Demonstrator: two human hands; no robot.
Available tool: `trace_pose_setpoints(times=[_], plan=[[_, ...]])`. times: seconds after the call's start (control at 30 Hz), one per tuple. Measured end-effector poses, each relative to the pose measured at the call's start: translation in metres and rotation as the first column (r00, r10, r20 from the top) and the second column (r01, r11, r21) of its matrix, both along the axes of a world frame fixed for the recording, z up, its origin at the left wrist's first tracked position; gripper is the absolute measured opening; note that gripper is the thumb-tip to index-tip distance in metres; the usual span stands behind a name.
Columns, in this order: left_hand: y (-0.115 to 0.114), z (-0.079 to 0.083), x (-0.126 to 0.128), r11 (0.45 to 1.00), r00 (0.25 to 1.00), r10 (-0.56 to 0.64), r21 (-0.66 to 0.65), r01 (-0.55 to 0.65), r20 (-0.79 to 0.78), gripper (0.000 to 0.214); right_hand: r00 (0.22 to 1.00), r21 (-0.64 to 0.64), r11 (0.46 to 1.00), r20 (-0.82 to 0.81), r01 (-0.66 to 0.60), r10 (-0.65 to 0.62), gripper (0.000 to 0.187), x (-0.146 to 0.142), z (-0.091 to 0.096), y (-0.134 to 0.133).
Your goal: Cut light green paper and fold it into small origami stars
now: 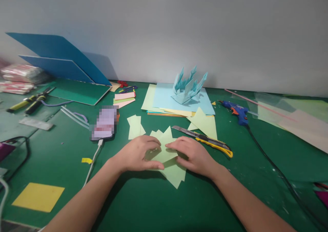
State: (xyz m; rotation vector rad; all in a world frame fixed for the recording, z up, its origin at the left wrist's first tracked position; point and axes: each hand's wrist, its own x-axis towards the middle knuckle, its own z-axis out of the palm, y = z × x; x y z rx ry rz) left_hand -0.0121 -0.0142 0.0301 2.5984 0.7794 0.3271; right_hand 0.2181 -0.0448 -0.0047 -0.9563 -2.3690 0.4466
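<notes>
My left hand (140, 153) curls round the left side of a pale green paper sheet (167, 155), thumb in front and fingers bent behind. From the other side my right hand (194, 155) grips the same sheet between thumb and fingers. Beneath it, more pale green paper pieces (175, 179) lie fanned out on the green table, their corners sticking out. A utility knife (208, 141) with a yellow and black handle lies just beyond my right hand, blade out. Small cut green papers (135, 126) rest past my left hand.
A light blue folded-paper model (188, 90) stands on stacked coloured sheets (160, 97) at the back. To the right lies a blue glue gun (239, 112) with its cord. On the left are a charging phone (104, 122), pliers (36, 100) and a yellow paper (38, 197).
</notes>
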Motion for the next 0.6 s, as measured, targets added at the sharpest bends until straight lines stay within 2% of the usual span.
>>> trace_pose_setpoints(times=[0.1,0.2,0.27,0.43,0.53,0.6], plan=[[-0.001,0.003,-0.001,1.000,1.000,-0.013,0.004,0.013,-0.017,0.050,0.999,0.000,1.000,-0.037,0.001,-0.001,0.025,-0.002,-0.002,0.002],[-0.002,0.005,0.000,1.000,1.000,0.001,-0.002,-0.001,-0.028,0.028,0.998,-0.032,0.999,-0.067,0.006,-0.008,0.014,-0.003,-0.003,0.003],[-0.002,0.004,0.001,1.000,1.000,0.022,-0.003,-0.023,-0.020,0.017,0.996,-0.066,0.998,-0.087,0.025,-0.031,0.016,-0.004,-0.003,0.002],[0.001,0.002,0.003,0.995,0.992,0.098,0.038,-0.095,-0.078,0.027,0.983,-0.120,0.986,-0.128,0.114,-0.129,0.021,-0.010,-0.005,0.004],[0.002,0.002,0.003,0.980,0.975,0.198,0.038,-0.195,-0.104,0.019,0.974,-0.137,0.975,-0.122,0.177,-0.193,0.021,-0.014,-0.007,0.007],[0.002,0.000,0.003,0.968,0.965,0.248,-0.011,-0.249,-0.090,0.015,0.968,-0.138,0.967,-0.098,0.216,-0.230,0.020,-0.015,-0.008,0.009]])
